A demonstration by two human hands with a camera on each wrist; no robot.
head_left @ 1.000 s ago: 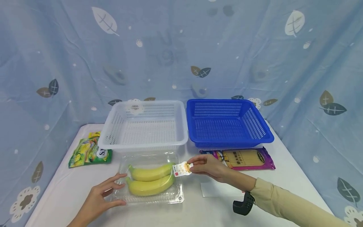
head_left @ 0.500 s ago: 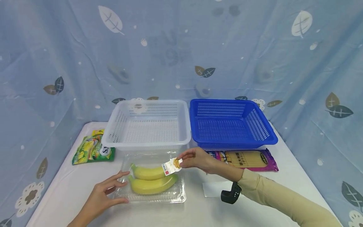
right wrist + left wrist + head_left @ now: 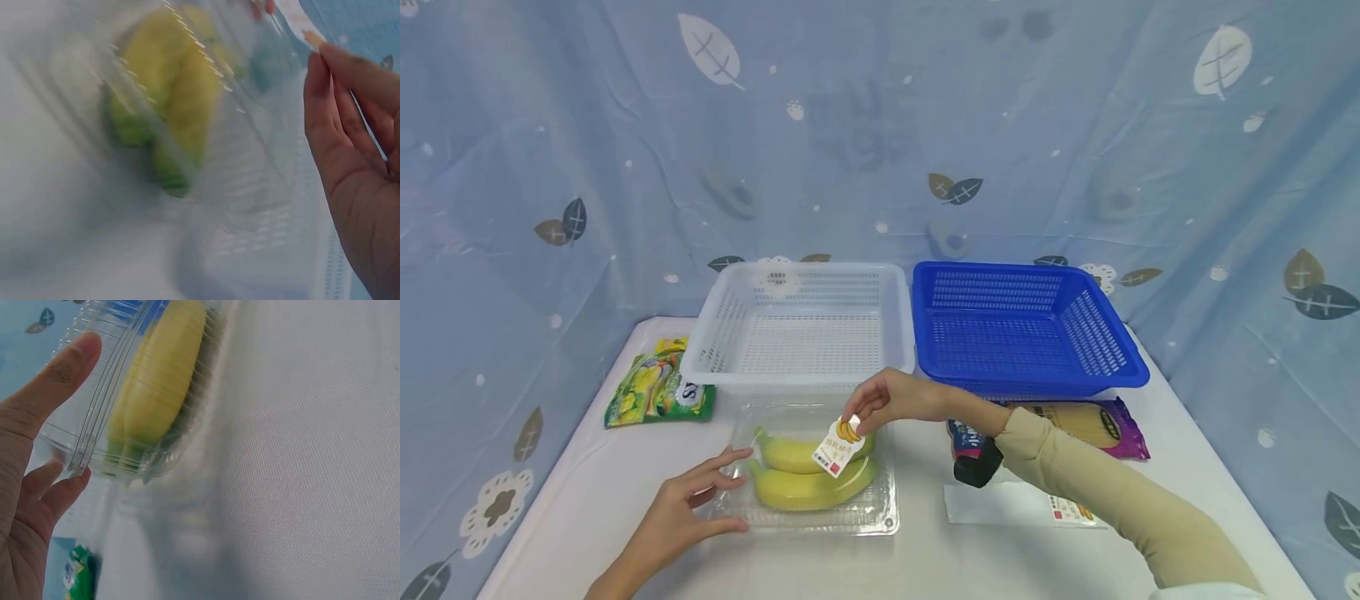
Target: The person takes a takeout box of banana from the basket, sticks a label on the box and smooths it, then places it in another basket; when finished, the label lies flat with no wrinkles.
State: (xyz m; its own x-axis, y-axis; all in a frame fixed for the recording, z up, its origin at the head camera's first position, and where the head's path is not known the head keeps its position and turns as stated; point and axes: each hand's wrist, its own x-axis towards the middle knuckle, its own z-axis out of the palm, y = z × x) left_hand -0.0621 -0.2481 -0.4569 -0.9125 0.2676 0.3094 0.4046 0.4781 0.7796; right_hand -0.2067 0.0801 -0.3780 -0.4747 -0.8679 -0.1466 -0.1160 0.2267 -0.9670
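Note:
A clear plastic clamshell box [image 3: 880, 523] lies closed on the table with two yellow bananas [image 3: 815, 490] inside. My left hand [image 3: 673, 510] holds the box's left end, thumb and fingers spread along its edge; the left wrist view shows the thumb on the ribbed plastic [image 3: 115, 375] and fingertips at the rim. Between thumb and forefinger my right hand [image 3: 901, 400] pinches a small white sticker [image 3: 835, 450] printed with bananas. It is tilted over the lid, and I cannot tell whether it touches. In the right wrist view, blurred, only a sliver of the sticker [image 3: 300, 22] shows.
Behind the box stand a white basket [image 3: 797, 382] and a blue basket [image 3: 1030, 382]. A green snack bag [image 3: 658, 387] lies left. Right, a pasta packet [image 3: 1078, 421] is partly covered by my right arm. A pale backing strip [image 3: 992, 504] bears another banana sticker [image 3: 1070, 510].
My right hand has carried the sticker leftward from the box's right side to above the lid and turned it. My left hand stays on the box. The head view has shifted slightly.

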